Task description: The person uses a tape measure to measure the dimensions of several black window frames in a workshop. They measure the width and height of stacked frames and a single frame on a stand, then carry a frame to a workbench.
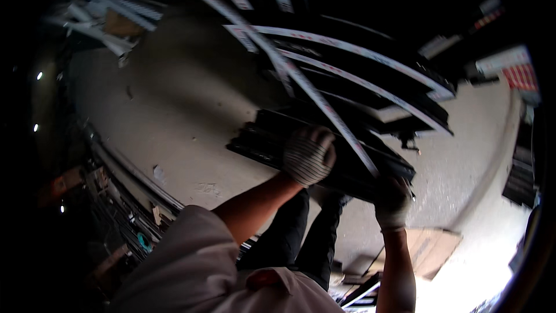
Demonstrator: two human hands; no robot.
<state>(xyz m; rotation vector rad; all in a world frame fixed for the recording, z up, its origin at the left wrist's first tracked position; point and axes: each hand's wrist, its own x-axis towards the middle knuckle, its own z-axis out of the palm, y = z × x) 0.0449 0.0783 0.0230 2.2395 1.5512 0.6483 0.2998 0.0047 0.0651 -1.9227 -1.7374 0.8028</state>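
My left hand, in a striped knit glove, has its fingers curled over long black profiles in front of my legs. Over at the right end of these black profiles is my gloved right hand, closed on their edge; its fingertips are lost in shadow. A long narrow strip with printed white film crosses diagonally from the upper left, its near end just above my right hand. Whether my right hand also touches that strip is too dark to tell.
Beyond my hands, several dark bars with white-film edges lie on a stand. Pale profiles are heaped far left, and long bars line the left side. Flattened cardboard lies near right; dark stacked pieces stand far right.
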